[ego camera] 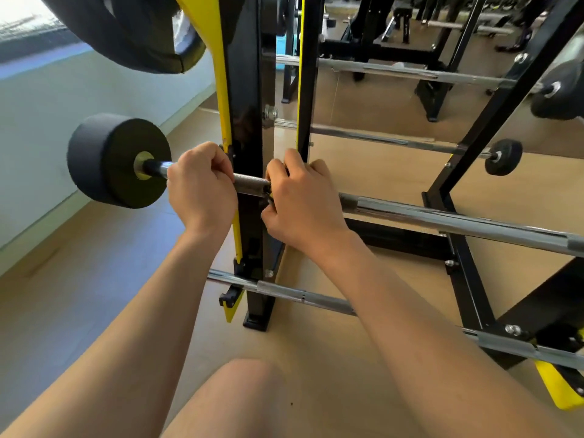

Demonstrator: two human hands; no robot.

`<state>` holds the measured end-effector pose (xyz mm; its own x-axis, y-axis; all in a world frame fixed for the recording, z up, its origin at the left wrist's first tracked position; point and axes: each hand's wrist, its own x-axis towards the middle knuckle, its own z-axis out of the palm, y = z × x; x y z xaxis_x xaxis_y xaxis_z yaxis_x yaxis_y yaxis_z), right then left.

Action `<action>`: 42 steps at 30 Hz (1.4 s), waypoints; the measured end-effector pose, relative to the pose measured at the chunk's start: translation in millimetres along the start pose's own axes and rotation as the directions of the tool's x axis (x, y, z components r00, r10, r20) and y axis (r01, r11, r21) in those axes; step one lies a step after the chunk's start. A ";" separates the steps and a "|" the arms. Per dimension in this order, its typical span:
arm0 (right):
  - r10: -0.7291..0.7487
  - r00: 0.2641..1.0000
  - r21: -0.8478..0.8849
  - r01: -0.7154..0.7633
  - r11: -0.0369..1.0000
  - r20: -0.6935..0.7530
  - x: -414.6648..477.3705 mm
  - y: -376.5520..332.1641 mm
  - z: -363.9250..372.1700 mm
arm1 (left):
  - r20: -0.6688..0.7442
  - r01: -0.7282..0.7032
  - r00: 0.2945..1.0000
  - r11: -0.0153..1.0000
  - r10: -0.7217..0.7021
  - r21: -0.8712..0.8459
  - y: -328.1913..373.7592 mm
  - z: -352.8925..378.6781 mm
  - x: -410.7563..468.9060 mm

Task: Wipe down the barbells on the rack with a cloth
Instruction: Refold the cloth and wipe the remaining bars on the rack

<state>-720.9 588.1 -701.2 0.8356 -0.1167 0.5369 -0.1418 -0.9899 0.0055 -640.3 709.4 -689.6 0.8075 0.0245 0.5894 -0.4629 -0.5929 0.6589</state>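
A chrome barbell (251, 183) lies across the black and yellow rack (246, 90), with a round black weight (117, 159) on its left end. My left hand (202, 188) grips the bar just left of the rack's upright, beside the weight. My right hand (300, 197) grips the same bar just right of the upright, fingers curled over it. A small dark scrap (268, 200) shows under the right fingers; I cannot tell whether it is the cloth. The bar's long chrome shaft (458, 221) runs off to the right.
More barbells rest on the rack: two higher ones (379, 139) (410, 72) and a lower one (284, 290). A large black weight (126, 33) hangs above left. The right upright (493, 121) slants up. A pale wall (63, 99) lies left; my knee (246, 390) is below.
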 end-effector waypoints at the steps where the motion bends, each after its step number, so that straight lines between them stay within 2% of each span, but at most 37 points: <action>1: 0.018 0.999 0.004 -0.018 1.000 0.033 2.1 -0.2 -1.3 | -0.028 0.006 1.000 1.000 -0.005 0.023 1.9 2.1 -1.5; 5: -0.015 0.972 0.025 0.010 1.000 0.232 19.0 12.6 -10.6 | -0.032 0.006 0.999 0.998 -0.004 0.057 -1.3 7.0 3.8; 8: -0.038 0.964 0.001 0.039 0.999 0.264 27.8 18.0 -12.3 | -0.001 -0.009 1.000 0.999 0.009 0.048 -6.5 4.9 3.2; 12: 0.053 0.938 0.116 -0.099 0.988 0.343 27.0 22.8 -13.8 | -0.011 -0.012 1.000 0.996 0.013 0.088 0.0 0.2 -3.1; 17: 0.070 0.903 0.115 -0.130 0.985 0.424 21.6 33.0 -19.6 | 0.022 0.000 1.000 0.995 -0.002 0.103 1.4 -2.4 -5.0; 21: 0.119 0.866 0.021 -0.148 0.989 0.486 17.2 40.1 -31.8 | 0.047 -0.013 0.999 0.996 0.009 0.090 3.1 -4.2 -4.5; 24: 0.190 0.820 -0.014 -0.217 0.976 0.540 8.3 46.0 -51.9 | 0.055 -0.033 0.998 0.996 0.029 0.077 3.3 -3.6 -4.6; 26: 0.212 0.839 -0.115 -0.178 0.977 0.501 -1.2 36.2 -60.6 | 0.045 -0.050 0.998 0.997 0.047 0.065 2.8 -1.8 -5.8; 28: 0.221 0.896 -0.293 -0.108 0.950 0.384 -11.5 9.0 -54.7 | 0.030 -0.053 0.998 0.998 0.052 0.044 1.1 0.2 -5.7; 30: 0.161 0.940 -0.331 -0.055 0.942 0.302 -27.0 -27.0 -37.8 | 0.006 -0.058 0.998 0.998 0.058 0.024 -1.5 1.5 -5.0; 33: -0.062 0.987 -0.171 0.087 0.982 0.146 -48.4 -48.2 1.6 | -0.027 -0.090 0.996 0.995 0.089 -0.031 -4.0 3.0 -6.1; 36: -0.191 0.981 -0.072 0.188 0.979 -0.040 -54.0 -32.3 30.9 | -0.070 -0.143 0.988 0.986 0.137 -0.087 -10.2 5.1 -10.7; 38: -0.319 0.947 -0.027 0.318 0.948 -0.039 -49.9 -18.0 47.2 | -0.153 -0.224 0.965 0.972 0.211 -0.071 -17.2 9.4 -20.8; 40: -0.427 0.903 0.051 0.425 0.904 0.043 -46.8 -10.0 71.8 | -0.274 -0.316 0.912 0.949 0.304 -0.001 -23.2 15.5 -41.1; 42: -0.422 0.887 0.193 0.388 0.901 0.187 -47.8 -7.7 100.9 | -0.300 -0.401 0.865 0.913 0.403 0.072 -33.5 22.0 -66.6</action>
<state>-706.2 593.1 -812.0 0.9002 0.2995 0.3160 0.2993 -0.9528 0.0505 -670.5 710.0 -761.1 0.4020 0.0231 0.9153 -0.7203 -0.6092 0.3318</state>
